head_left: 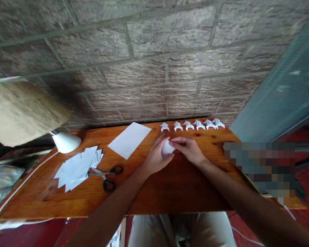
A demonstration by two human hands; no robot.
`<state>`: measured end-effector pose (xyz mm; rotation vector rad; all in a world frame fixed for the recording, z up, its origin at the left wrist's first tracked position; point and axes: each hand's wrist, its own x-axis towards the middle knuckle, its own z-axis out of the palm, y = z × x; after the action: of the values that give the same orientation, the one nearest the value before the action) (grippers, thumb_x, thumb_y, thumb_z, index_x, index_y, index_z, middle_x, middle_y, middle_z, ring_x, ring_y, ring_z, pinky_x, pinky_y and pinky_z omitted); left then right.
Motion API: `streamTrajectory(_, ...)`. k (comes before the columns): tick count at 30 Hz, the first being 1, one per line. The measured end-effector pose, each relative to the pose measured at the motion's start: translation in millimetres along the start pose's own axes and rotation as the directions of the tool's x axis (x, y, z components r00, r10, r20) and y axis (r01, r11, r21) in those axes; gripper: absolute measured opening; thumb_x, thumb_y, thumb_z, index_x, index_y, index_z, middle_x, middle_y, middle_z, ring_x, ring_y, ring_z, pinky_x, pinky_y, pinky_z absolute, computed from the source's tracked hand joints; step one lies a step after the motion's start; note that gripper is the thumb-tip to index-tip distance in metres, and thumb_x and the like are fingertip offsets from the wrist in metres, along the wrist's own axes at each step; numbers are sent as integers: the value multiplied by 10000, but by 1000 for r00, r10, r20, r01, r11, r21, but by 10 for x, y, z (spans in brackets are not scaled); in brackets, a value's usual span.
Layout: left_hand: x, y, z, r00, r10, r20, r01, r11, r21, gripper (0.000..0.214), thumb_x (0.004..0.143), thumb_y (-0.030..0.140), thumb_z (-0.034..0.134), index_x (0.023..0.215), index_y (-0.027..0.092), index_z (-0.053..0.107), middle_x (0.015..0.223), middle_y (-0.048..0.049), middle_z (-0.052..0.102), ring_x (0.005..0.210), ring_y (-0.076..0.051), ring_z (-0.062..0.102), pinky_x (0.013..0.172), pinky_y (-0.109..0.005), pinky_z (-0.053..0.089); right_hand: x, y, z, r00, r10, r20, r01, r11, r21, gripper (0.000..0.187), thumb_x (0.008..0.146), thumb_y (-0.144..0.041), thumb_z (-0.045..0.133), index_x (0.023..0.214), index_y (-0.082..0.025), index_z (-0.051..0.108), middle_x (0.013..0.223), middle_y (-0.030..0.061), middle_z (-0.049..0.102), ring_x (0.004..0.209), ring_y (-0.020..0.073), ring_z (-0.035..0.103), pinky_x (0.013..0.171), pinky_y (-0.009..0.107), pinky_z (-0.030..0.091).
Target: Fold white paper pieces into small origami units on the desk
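Between both hands, just above the table, is a small piece of white paper (167, 148), partly covered by fingers. My left hand (157, 156) grips its left side, thumb in front and fingers behind. At its upper right, the fingertips of my right hand (189, 148) pinch the edge. Behind the hands stands a row of several folded paper figures (188, 125), white and pointed. To the left lies a flat white sheet (130, 140). Scissors (105, 175) with black handles rest near my left forearm, blades partly open, their tips by a pile of paper pieces (76, 168).
A lamp with a white base (66, 142) and a brown paper shade (25, 109) stands at the left, its white cord (23, 187) running along the edge. The wooden table (170, 192) backs onto a block wall (149, 72). A blurred patch hides something at the right.
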<state>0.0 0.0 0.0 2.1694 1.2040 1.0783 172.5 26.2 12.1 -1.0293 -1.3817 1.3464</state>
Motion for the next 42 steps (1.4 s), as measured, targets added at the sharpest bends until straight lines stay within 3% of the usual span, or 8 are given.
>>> streamTrajectory(5,13,-11,-41,1000,4,6,-3,998,-56,606,806,309,653,1366,221,440,1444,-112,450,1355,-264,401,1143,-435,318,4,2,-20,999,-28,-30,27,999,-40,340,676,-466,758,854,-178,729,838,29,712,689,133,595,616,251,463)
streamTrajectory(11,40,-94,-28,999,-36,-30,30,981,-191,586,804,308,665,1347,221,462,1372,-116,525,1270,-264,489,1100,-434,353,6,-78,10,999,-1,42,4,998,-57,404,751,-532,676,952,-184,704,817,26,692,646,117,581,544,222,454)
streamTrajectory(16,90,-98,-47,978,-208,11,186,847,-498,647,754,344,728,1337,220,477,1225,-106,621,1101,-254,595,963,-401,461,25,-68,6,995,-53,84,63,990,-123,398,757,-545,662,937,-191,688,772,11,682,644,115,598,565,223,474)
streamTrajectory(22,149,-49,-73,965,-261,24,204,689,-695,580,708,302,765,1249,230,568,1240,-75,622,1176,-255,552,1017,-388,408,66,-2,-35,998,-38,47,42,996,-77,391,739,-504,693,979,-197,661,763,2,684,625,114,630,539,214,472)
streamTrajectory(30,117,-77,-59,971,-229,76,214,674,-707,595,654,233,792,1209,237,577,1278,-79,596,1203,-259,527,996,-384,420,62,-96,-37,991,-75,110,75,997,3,362,723,-488,714,917,-183,701,738,1,684,596,102,590,533,214,439)
streamTrajectory(34,144,-73,-65,956,-292,42,235,667,-708,511,644,195,762,1131,223,607,1212,-61,630,1178,-248,540,981,-355,421,72,-114,-41,992,-66,104,65,998,17,356,696,-479,737,894,-185,712,768,8,696,588,100,576,547,226,446)
streamTrajectory(36,178,-68,-103,937,-347,34,246,589,-770,463,656,194,715,1108,214,616,1183,-52,651,1172,-251,550,979,-355,424,92,-102,-51,996,-58,73,57,998,4,346,691,-466,744,887,-183,712,738,3,685,575,97,563,541,225,439)
streamTrajectory(42,264,-60,-285,823,-563,79,216,181,-959,403,717,245,532,1091,128,626,1102,-99,702,1156,-279,590,985,-411,451,157,3,-107,1000,5,-5,-6,999,-54,330,702,-444,724,888,-173,692,629,-10,634,529,97,529,494,220,401)
